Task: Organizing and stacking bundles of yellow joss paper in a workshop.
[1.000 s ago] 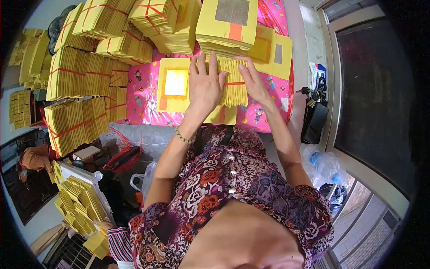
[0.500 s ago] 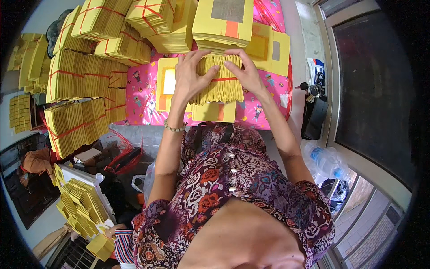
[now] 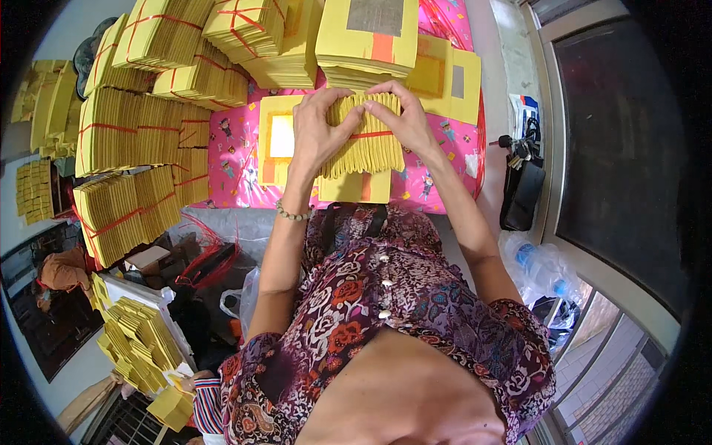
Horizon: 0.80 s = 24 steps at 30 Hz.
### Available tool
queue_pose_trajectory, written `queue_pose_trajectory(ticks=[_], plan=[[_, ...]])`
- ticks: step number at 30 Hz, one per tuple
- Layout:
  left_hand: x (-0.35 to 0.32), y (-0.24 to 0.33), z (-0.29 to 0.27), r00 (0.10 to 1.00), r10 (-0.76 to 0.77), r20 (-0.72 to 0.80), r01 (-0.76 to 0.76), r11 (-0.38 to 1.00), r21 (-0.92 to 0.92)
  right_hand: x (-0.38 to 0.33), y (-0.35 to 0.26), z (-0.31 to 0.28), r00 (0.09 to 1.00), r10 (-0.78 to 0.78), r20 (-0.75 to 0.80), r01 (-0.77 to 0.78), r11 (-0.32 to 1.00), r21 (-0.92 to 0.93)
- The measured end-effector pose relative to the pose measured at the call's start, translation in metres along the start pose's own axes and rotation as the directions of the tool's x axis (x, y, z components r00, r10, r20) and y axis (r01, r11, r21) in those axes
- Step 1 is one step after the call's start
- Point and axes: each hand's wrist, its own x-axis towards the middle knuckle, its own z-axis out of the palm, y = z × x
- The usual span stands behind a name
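A thick bundle of folded yellow joss paper (image 3: 363, 156) is between my hands, with a red string (image 3: 374, 135) across its middle. My left hand (image 3: 317, 126) grips the bundle's left side, fingers bent over its far edge. Opposite it, my right hand (image 3: 406, 122) holds the right side, and the two thumbs nearly meet on top. Flat yellow sheets (image 3: 378, 187) with an orange strip lie under the bundle. Beside my left hand is a sheet with a bright shiny square (image 3: 282, 136). A tall stack of sheets with a grey square (image 3: 374, 16) stands just beyond my fingers.
Tied yellow bundles (image 3: 111, 133) are piled high on the left of the pink patterned table cover (image 3: 230, 174). Loose red string (image 3: 204, 252) hangs below the table's near edge. A black pouch with keys (image 3: 523, 189) lies right. At lower left, another person's striped sleeve (image 3: 208, 404) shows.
Both hands keep their hold on the bundle. My thumbs have shifted slightly closer together, and the bundle has barely moved.
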Motion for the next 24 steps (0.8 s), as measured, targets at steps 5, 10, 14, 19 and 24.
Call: queue_pose_trajectory(ticks=[5,10,14,19,24], plan=[[0.0033,0.0028,-0.0025,1.000,0.009,0.021,-0.009,1.000,0.012,0.0001,0.0019,0.0003,1.000,0.015,-0.013,-0.015,1.000,0.013],[0.0050,0.0064,-0.0019,0.998,0.068,0.012,-0.068,0.997,-0.042,-0.0007,0.0036,0.0020,0.999,0.019,-0.027,-0.018,0.999,0.045],[0.0054,0.0072,-0.0041,0.998,0.053,0.026,-0.052,0.998,-0.029,-0.0010,0.0012,0.0039,0.998,0.029,-0.053,-0.027,0.999,0.027],[0.0047,0.0098,-0.0037,0.998,0.067,-0.019,-0.068,0.997,-0.047,0.0014,0.0036,0.0042,0.998,0.034,-0.054,-0.032,0.999,0.032],[0.0040,0.0059,-0.0032,0.999,0.033,-0.003,-0.033,0.997,-0.065,0.0017,0.0026,0.0037,0.999,0.032,-0.030,-0.031,0.999,0.042]])
